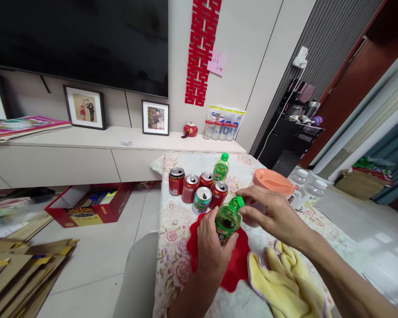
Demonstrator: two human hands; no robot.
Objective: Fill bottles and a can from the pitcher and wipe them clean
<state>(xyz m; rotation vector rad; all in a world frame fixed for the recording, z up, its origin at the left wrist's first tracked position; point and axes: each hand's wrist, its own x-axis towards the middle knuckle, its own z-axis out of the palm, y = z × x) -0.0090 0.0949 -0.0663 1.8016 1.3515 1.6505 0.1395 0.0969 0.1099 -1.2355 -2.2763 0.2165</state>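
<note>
A green plastic bottle [228,218] with dark contents and a green cap [239,202] stands tilted slightly above a red scalloped mat [240,260]. My left hand [212,245] is wrapped around the bottle's body. At the top, the thumb and fingers of my right hand [268,212] close about the cap. Just beyond are several opened drink cans: red ones [190,189] and a green-and-silver one [202,200]. Behind them is a second green-capped bottle [221,168], upright. A yellow cloth [281,282] lies crumpled below my right forearm.
On the flowered tablecloth [174,247], an orange-lidded container [273,181] and clear bottles with white caps [313,190] stand to the right. A white cabinet [126,134] with framed photos runs behind. A red box [89,207] and flattened cardboard [23,274] lie on the floor at left.
</note>
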